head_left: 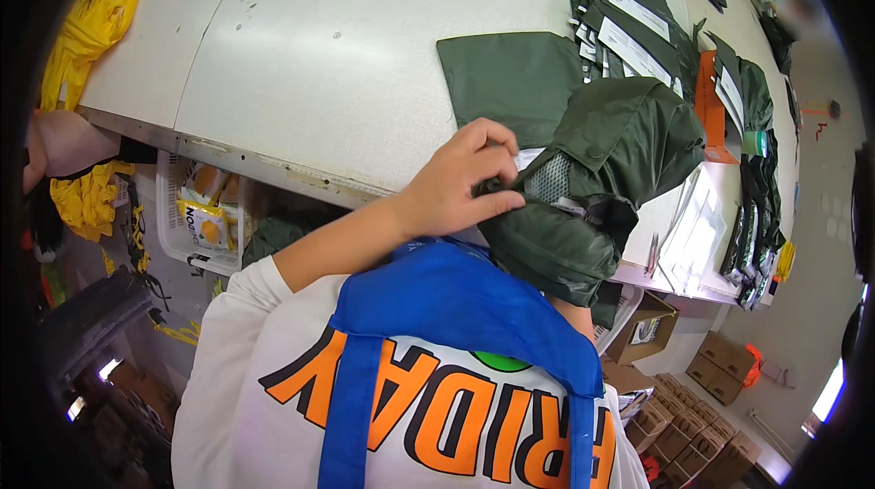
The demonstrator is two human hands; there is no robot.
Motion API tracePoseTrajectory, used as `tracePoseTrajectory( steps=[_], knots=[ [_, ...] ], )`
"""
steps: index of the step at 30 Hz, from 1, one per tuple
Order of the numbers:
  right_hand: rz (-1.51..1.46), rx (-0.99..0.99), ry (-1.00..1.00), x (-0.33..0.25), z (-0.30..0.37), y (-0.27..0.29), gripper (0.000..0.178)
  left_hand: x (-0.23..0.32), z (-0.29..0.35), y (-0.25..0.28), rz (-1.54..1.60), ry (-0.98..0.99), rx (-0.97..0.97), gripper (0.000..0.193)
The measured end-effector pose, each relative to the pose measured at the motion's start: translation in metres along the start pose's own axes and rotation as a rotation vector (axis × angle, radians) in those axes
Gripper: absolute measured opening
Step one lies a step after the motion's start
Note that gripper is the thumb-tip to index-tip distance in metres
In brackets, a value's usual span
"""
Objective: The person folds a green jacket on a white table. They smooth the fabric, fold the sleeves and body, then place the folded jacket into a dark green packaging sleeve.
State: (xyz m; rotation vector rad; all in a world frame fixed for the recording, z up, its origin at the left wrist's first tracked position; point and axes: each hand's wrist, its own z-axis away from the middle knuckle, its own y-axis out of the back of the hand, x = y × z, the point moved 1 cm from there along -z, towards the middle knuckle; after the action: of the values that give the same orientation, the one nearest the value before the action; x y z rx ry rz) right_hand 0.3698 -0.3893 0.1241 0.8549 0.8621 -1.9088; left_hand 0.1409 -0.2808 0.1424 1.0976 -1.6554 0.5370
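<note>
My left hand [460,186] is raised over the table edge, its fingers pinched on a fold of a dark green garment [629,138] with a grey mesh lining. The garment is bunched up, part resting on the white table [319,51] and part hanging over its near edge. Under the bundle a bit of my right forearm [576,316] shows; the hand itself is hidden behind the cloth. A flat dark green fabric piece [510,79] lies on the table just beyond my left hand.
Stacks of folded green pieces with white labels [633,29] line the table's right side, by an orange object [711,111]. Yellow garments [87,24] hang at the left, near another person's arm [64,143]. A white basket [173,216] sits under the table; cardboard boxes [693,416] stand on the floor.
</note>
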Motion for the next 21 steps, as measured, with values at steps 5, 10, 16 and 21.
tracePoseTrajectory(
  steps=[5,10,16,21],
  knots=[
    [0.015,-0.003,0.026,-0.001,-0.011,-0.002,0.064,-0.007,-0.007,0.009,0.353,0.333,-0.258,0.047],
    [0.036,0.001,0.044,0.003,-0.022,-0.002,0.065,0.013,0.004,-0.012,-0.178,-0.046,0.043,0.026],
    [0.041,-0.016,0.036,0.011,-0.026,0.001,0.065,-0.001,0.032,-0.019,-0.175,0.172,-0.129,0.023],
    [0.069,-0.009,0.041,0.019,-0.022,0.007,0.065,-0.038,0.008,0.005,0.734,1.196,-0.31,0.06]
  ],
)
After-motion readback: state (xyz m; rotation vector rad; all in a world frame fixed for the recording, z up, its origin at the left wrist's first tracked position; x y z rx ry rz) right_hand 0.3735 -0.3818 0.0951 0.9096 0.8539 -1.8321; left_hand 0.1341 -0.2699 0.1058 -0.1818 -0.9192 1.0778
